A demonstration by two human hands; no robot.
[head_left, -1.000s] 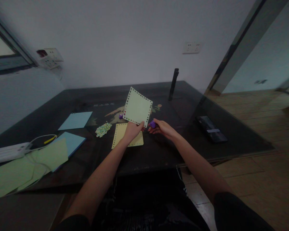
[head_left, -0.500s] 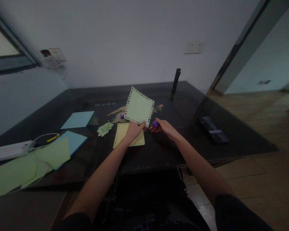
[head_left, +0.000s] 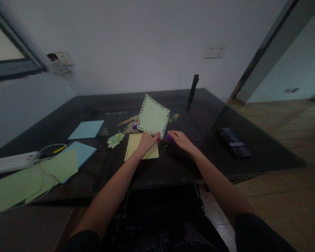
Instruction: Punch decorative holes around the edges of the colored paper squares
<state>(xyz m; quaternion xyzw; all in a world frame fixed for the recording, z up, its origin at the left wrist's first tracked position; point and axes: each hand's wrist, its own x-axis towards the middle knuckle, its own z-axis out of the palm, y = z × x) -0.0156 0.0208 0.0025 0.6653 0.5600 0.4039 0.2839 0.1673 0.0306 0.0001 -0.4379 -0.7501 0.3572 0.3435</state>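
My left hand (head_left: 148,140) pinches the lower edge of a pale green sheet (head_left: 154,116), which is tilted up and has small holes along its borders. Under that hand a yellow sheet (head_left: 132,145), also with holes along its edges, lies on the dark table. My right hand (head_left: 180,140) is closed around a small purple punch (head_left: 169,137), just right of the green sheet's lower corner. Another purple object (head_left: 134,126) stands behind the green sheet's left edge. Left of the yellow sheet is a heap of small paper bits (head_left: 116,140).
Blue sheets (head_left: 86,129), green sheets (head_left: 15,187) and a white power strip (head_left: 14,162) with a cable lie at the left. A dark upright stick (head_left: 192,92) stands at the back right, and a black phone-like object (head_left: 233,141) lies at the right.
My right hand has turned slightly, its fingers now more closed over the purple punch. The green sheet stays in my left hand. The whole view has shifted a little.
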